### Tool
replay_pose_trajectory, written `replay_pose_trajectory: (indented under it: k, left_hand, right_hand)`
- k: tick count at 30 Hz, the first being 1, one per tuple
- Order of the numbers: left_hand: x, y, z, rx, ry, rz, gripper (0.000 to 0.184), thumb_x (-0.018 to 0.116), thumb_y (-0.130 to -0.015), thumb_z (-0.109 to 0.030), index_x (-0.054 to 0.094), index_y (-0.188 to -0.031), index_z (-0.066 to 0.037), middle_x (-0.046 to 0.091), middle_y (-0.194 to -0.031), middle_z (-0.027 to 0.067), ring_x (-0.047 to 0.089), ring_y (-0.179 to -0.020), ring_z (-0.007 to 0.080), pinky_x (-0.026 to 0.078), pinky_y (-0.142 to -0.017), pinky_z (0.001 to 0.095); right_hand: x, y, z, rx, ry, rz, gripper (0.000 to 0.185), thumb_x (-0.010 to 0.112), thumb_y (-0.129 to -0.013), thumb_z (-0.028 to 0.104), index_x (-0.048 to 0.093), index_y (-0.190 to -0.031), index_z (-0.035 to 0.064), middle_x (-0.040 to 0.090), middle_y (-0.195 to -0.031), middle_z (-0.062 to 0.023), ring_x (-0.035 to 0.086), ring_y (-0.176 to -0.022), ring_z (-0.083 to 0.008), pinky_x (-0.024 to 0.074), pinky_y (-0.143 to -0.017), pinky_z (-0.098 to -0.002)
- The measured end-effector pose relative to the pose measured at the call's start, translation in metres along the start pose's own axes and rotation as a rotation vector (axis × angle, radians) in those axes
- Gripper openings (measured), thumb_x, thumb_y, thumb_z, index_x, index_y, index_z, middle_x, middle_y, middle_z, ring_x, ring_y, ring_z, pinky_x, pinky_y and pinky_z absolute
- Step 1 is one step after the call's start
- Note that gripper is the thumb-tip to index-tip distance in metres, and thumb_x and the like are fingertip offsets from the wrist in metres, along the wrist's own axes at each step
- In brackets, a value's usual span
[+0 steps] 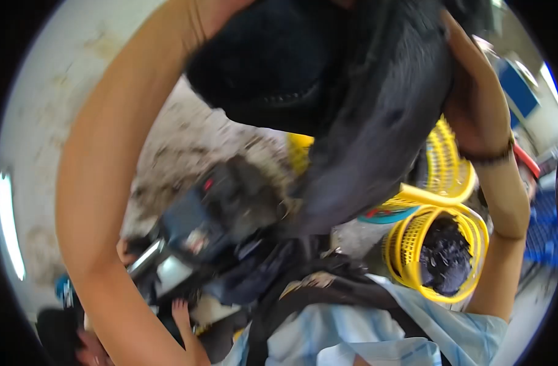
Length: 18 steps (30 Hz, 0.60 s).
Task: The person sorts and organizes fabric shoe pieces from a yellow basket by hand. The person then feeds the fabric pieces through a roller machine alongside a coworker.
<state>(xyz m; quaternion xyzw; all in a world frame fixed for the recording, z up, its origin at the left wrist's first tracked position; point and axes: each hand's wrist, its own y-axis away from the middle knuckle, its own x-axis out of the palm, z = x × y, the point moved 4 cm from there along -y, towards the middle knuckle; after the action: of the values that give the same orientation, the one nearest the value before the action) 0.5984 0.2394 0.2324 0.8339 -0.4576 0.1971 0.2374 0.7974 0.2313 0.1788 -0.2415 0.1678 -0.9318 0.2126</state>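
"What is that up close?"

"A black bundle [364, 116], raised across the top middle of the view, in front of the wearer. It looks soft. One part is a rounded, deep-black lobe with a short line of pale stitching near its lower edge; beside it a long, greyer fold slopes down toward the lower left, blurred and slightly shaggy. I can't say exactly what it is."

"And the fingers?"

"The right hand [479, 107] is against the bundle's right side, its fingers mostly behind the dark material, so I can't tell how tightly they are closed. A dark bracelet [492, 157] circles that wrist. The left hand [225, 8] is largely cut off at the top edge, above the rounded lobe; whether its fingers are apart or together, I can't tell."

"What sits beneath?"

"Left of the fold's lower end, a blurred heap of dark pieces [236, 201], crumpled and matt. To the right, a yellow basket [401, 250] of perforated plastic, round-mouthed and tilted in this view, with glossy, crinkled black material [447, 259] inside. Another yellow lattice basket [447, 165] stands just beyond it, partly hidden by the bundle."

"Anyone else?"

"Another person's hand [180, 312] shows at lower left, inside the curve of the wearer's left arm."
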Motion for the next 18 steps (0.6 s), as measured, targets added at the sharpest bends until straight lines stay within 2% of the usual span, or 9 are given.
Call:
replay_pose_trajectory:
  k: [4, 5, 7, 9, 12, 14, 15, 16, 18]
  left_hand:
    - [-0.041, 0.090, 0.059, 0.057, -0.938, -0.276, 0.036, 0.063, -0.066, -0.010, 0.062, -0.101, -0.003, 0.065, -0.091, 0.0096, 0.063, -0.083, 0.0200, 0.051, -0.078, 0.0320]
    - [-0.031, 0.103, 0.095, -0.243, -0.774, -0.414, 0.057, 0.064, -0.065, -0.005, 0.052, -0.120, -0.009, 0.063, -0.097, 0.0101, 0.061, -0.090, 0.0189, 0.051, -0.077, 0.0318]
    - [-0.035, 0.126, 0.157, -0.321, -0.549, -0.315, 0.089, 0.066, -0.061, 0.004, 0.030, -0.139, -0.018, 0.053, -0.121, 0.0140, 0.055, -0.103, 0.0219, 0.048, -0.084, 0.0330]
    - [-0.047, 0.144, 0.213, -0.514, -0.354, -0.292, 0.086, 0.065, -0.063, 0.004, 0.029, -0.140, -0.013, 0.047, -0.129, 0.0114, 0.046, -0.115, 0.0212, 0.040, -0.096, 0.0331]
    - [-0.074, 0.177, 0.312, -0.631, -0.289, -0.420, 0.070, 0.062, -0.072, -0.006, 0.036, -0.136, -0.009, 0.044, -0.133, 0.0055, 0.043, -0.118, 0.0186, 0.037, -0.098, 0.0324]
    - [-0.117, 0.185, 0.375, -0.530, -0.214, -0.601, 0.050, 0.057, -0.078, -0.016, 0.049, -0.126, -0.006, 0.055, -0.120, 0.0054, 0.050, -0.109, 0.0163, 0.041, -0.092, 0.0320]
    - [-0.148, 0.194, 0.397, -0.526, -0.437, -0.646, 0.041, 0.055, -0.080, -0.019, 0.053, -0.118, -0.004, 0.059, -0.109, 0.0082, 0.053, -0.103, 0.0197, 0.042, -0.088, 0.0337]
    - [-0.170, 0.201, 0.402, -0.508, -0.673, -0.679, 0.035, 0.052, -0.083, -0.023, 0.058, -0.111, -0.003, 0.064, -0.099, 0.0109, 0.057, -0.097, 0.0230, 0.043, -0.084, 0.0354]
    - [-0.156, 0.222, 0.381, -0.330, -1.104, -0.894, 0.029, 0.047, -0.087, -0.021, 0.060, -0.097, 0.003, 0.062, -0.096, 0.0202, 0.059, -0.093, 0.0324, 0.045, -0.080, 0.0374]
  right_hand:
    - [0.092, 0.081, -0.091, 0.180, 0.080, -0.083, 0.046, 0.070, -0.075, 0.011, 0.053, -0.115, -0.0032, 0.059, -0.111, -0.0082, 0.056, -0.100, -0.0191, 0.0417, -0.093, -0.0313]
    - [0.102, 0.111, -0.116, 0.309, 0.055, -0.098, 0.045, 0.070, -0.075, 0.011, 0.053, -0.114, -0.0031, 0.058, -0.113, -0.0086, 0.055, -0.101, -0.0199, 0.0408, -0.094, -0.0315]
    - [0.117, 0.160, -0.154, 0.565, -0.009, 0.053, 0.046, 0.073, -0.075, 0.020, 0.055, -0.110, -0.0027, 0.060, -0.106, -0.0072, 0.056, -0.098, -0.0172, 0.0410, -0.092, -0.0299]
    - [0.124, 0.196, -0.185, 0.995, 0.152, 0.287, 0.050, 0.070, -0.077, 0.035, 0.058, -0.109, -0.0011, 0.060, -0.095, -0.0055, 0.056, -0.091, -0.0149, 0.0426, -0.084, -0.0281]
    - [0.140, 0.201, -0.196, 1.631, 0.652, 0.736, 0.054, 0.057, -0.084, 0.048, 0.064, -0.103, -0.0022, 0.064, -0.100, -0.0082, 0.059, -0.095, -0.0147, 0.0441, -0.085, -0.0279]
    - [0.118, 0.225, -0.259, 1.236, 0.620, 0.824, 0.059, 0.045, -0.086, 0.056, 0.064, -0.104, 0.0028, 0.066, -0.093, -0.0097, 0.062, -0.085, -0.0187, 0.0464, -0.080, -0.0288]
    - [0.102, 0.236, -0.303, 1.094, 0.635, 0.817, 0.055, 0.043, -0.087, 0.055, 0.065, -0.104, 0.0068, 0.067, -0.090, -0.0104, 0.064, -0.081, -0.0212, 0.0470, -0.078, -0.0301]
    - [0.099, 0.233, -0.318, 1.189, 0.549, 0.630, 0.047, 0.038, -0.090, 0.051, 0.063, -0.104, 0.0146, 0.067, -0.086, -0.0133, 0.064, -0.077, -0.0277, 0.0476, -0.076, -0.0341]
    - [0.098, 0.245, -0.364, 0.680, 0.953, 1.024, 0.051, 0.030, -0.091, 0.053, 0.062, -0.106, 0.0161, 0.066, -0.090, -0.0141, 0.064, -0.079, -0.0316, 0.0478, -0.075, -0.0362]
